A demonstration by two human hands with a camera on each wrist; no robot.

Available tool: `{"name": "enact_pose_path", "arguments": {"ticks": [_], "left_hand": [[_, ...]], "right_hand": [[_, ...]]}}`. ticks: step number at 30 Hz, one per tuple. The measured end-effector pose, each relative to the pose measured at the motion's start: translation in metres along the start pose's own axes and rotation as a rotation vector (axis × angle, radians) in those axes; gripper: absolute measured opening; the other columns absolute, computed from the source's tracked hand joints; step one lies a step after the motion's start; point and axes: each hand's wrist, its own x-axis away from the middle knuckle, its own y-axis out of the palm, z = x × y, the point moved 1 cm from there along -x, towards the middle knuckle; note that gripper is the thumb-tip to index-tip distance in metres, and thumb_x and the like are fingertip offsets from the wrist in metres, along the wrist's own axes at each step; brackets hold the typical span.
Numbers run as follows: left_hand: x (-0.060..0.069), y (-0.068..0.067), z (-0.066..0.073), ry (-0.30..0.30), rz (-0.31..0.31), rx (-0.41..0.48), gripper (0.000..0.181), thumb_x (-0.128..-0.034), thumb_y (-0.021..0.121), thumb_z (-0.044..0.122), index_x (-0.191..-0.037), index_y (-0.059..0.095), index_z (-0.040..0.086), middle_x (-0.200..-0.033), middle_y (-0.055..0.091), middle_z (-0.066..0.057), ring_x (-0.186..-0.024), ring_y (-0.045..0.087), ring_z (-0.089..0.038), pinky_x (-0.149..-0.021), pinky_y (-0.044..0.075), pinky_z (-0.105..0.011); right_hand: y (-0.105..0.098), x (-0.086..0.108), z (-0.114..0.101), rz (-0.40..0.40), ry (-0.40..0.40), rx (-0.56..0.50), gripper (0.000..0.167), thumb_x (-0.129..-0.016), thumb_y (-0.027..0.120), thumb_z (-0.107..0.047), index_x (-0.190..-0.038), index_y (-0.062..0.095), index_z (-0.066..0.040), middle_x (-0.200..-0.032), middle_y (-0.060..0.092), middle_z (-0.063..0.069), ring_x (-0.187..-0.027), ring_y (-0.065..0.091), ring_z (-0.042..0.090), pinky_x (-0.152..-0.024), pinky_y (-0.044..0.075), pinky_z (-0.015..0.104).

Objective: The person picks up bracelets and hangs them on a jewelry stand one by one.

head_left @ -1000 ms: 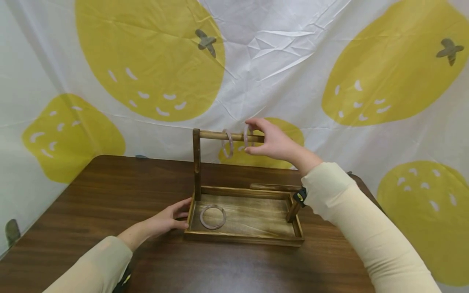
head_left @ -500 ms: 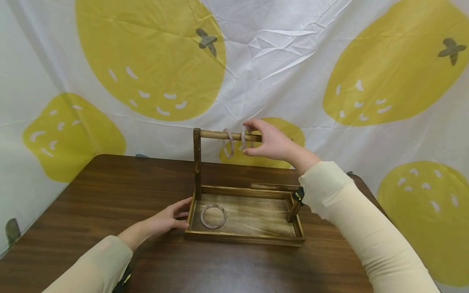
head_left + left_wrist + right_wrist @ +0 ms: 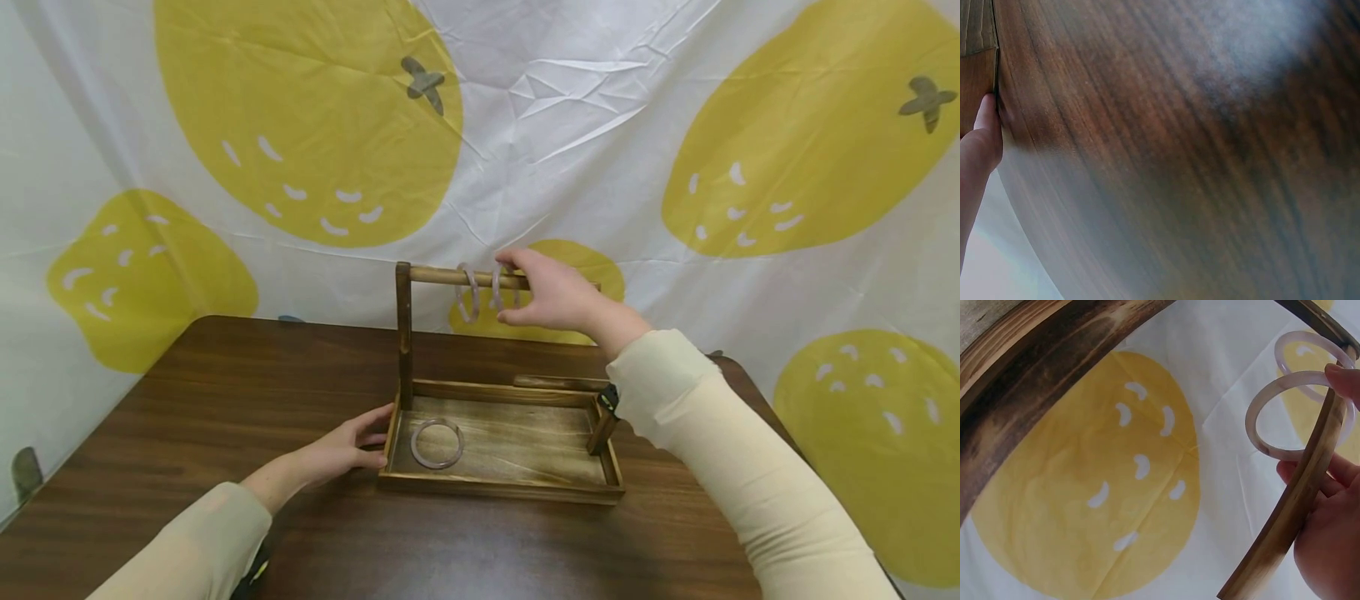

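A dark wooden stand has a tray (image 3: pixel 525 433) at its base and a raised bar (image 3: pixel 431 275) above. One pale lilac bangle (image 3: pixel 467 293) hangs on the bar. To its right, my right hand (image 3: pixel 558 292) pinches a second bangle (image 3: pixel 497 287) between thumb and fingers. This bangle (image 3: pixel 1259 415) encircles the bar in the right wrist view, where the bar's near end looks free. A third bangle (image 3: pixel 437 443) lies flat at the tray's left. My left hand (image 3: pixel 341 446) rests against the tray's left wall, fingers fairly straight; its thumb (image 3: pixel 988 112) touches the wood.
The stand is on a dark brown table (image 3: pixel 300 375). A wooden strip (image 3: pixel 562 382) runs along the tray's back right. A short upright (image 3: pixel 600 433) rises at the right end, partly behind my sleeve. A lemon-print cloth (image 3: pixel 525 167) hangs behind.
My right hand has slid its bangle a little to the left along the bar, nearer the hanging one. My left hand has stayed at the tray's side.
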Motion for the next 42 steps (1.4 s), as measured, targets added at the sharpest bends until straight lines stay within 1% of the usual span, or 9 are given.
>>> {"name": "enact_pose_path", "arguments": {"ticks": [5, 12, 19, 25, 29, 31, 35, 38, 42], "left_hand": [[-0.001, 0.001, 0.000, -0.004, 0.001, -0.008, 0.084, -0.0879, 0.060, 0.002, -0.148, 0.001, -0.005, -0.152, 0.001, -0.031, -0.135, 0.021, -0.051, -0.100, 0.042, -0.045], [-0.001, 0.003, 0.002, -0.003, -0.005, -0.009, 0.084, -0.0884, 0.060, 0.003, -0.148, 0.001, -0.005, -0.152, 0.000, -0.032, -0.135, 0.021, -0.051, -0.100, 0.041, -0.046], [-0.001, 0.003, 0.002, -0.005, -0.006, 0.002, 0.084, -0.0882, 0.059, 0.000, -0.148, 0.000, -0.005, -0.152, -0.001, -0.032, -0.135, 0.020, -0.051, -0.100, 0.042, -0.045], [-0.001, 0.003, 0.001, -0.002, -0.003, 0.002, 0.084, -0.0879, 0.059, 0.000, -0.148, 0.000, -0.005, -0.151, -0.001, -0.032, -0.135, 0.020, -0.051, -0.099, 0.043, -0.042], [-0.001, 0.003, -0.001, 0.010, -0.003, 0.014, 0.084, -0.0874, 0.059, -0.001, -0.147, 0.001, -0.006, -0.152, -0.001, -0.032, -0.136, 0.019, -0.051, -0.096, 0.045, -0.034], [-0.001, 0.002, -0.001, 0.012, -0.004, 0.015, 0.084, -0.0874, 0.059, -0.001, -0.147, 0.001, -0.006, -0.152, -0.001, -0.032, -0.136, 0.019, -0.051, -0.096, 0.045, -0.033], [-0.002, 0.002, 0.000, 0.011, -0.002, 0.008, 0.084, -0.0874, 0.059, -0.001, -0.148, 0.001, -0.006, -0.152, -0.001, -0.032, -0.136, 0.019, -0.051, -0.097, 0.045, -0.035], [-0.001, 0.001, 0.001, 0.008, 0.002, 0.001, 0.084, -0.0872, 0.059, -0.001, -0.148, 0.002, -0.006, -0.152, 0.000, -0.032, -0.135, 0.020, -0.051, -0.098, 0.044, -0.038], [-0.001, 0.000, 0.001, 0.004, 0.003, -0.003, 0.084, -0.0870, 0.060, 0.000, -0.148, 0.002, -0.006, -0.151, 0.000, -0.032, -0.135, 0.020, -0.051, -0.099, 0.043, -0.041]], "right_hand": [[0.000, 0.001, -0.001, -0.003, 0.015, 0.053, 0.080, -0.077, 0.073, -0.035, -0.142, 0.035, -0.007, -0.141, 0.046, 0.009, -0.129, 0.045, 0.027, -0.106, 0.035, 0.043], [0.000, 0.002, -0.001, 0.010, 0.005, 0.115, 0.081, -0.076, 0.073, -0.037, -0.141, 0.036, -0.008, -0.141, 0.046, 0.009, -0.128, 0.046, 0.027, -0.105, 0.037, 0.044], [-0.001, 0.005, -0.004, -0.005, 0.001, 0.125, 0.087, -0.076, 0.073, -0.045, -0.145, 0.032, -0.009, -0.146, 0.039, 0.011, -0.134, 0.038, 0.029, -0.107, 0.033, 0.046], [-0.002, 0.013, -0.004, 0.049, -0.040, 0.101, 0.086, -0.080, 0.067, -0.050, -0.145, 0.031, -0.006, -0.146, 0.035, 0.013, -0.135, 0.033, 0.031, -0.111, 0.028, 0.045], [-0.002, 0.019, -0.002, 0.088, -0.041, 0.072, 0.087, -0.081, 0.065, -0.052, -0.147, 0.028, -0.008, -0.149, 0.030, 0.013, -0.140, 0.026, 0.030, -0.114, 0.023, 0.045], [-0.002, 0.022, 0.000, 0.107, -0.045, 0.060, 0.088, -0.082, 0.064, -0.052, -0.148, 0.026, -0.010, -0.152, 0.026, 0.012, -0.142, 0.021, 0.030, -0.114, 0.021, 0.046], [-0.003, 0.029, 0.002, 0.148, -0.079, 0.046, 0.088, -0.084, 0.065, -0.047, -0.150, 0.019, -0.012, -0.156, 0.017, 0.011, -0.145, 0.014, 0.030, -0.115, 0.019, 0.048], [-0.003, 0.034, 0.003, 0.173, -0.115, 0.049, 0.089, -0.084, 0.066, -0.043, -0.151, 0.016, -0.012, -0.157, 0.015, 0.010, -0.145, 0.013, 0.030, -0.115, 0.018, 0.048], [-0.001, 0.040, 0.003, 0.184, -0.152, 0.059, 0.090, -0.084, 0.066, -0.042, -0.151, 0.016, -0.011, -0.157, 0.015, 0.011, -0.145, 0.014, 0.030, -0.115, 0.018, 0.048]]}}
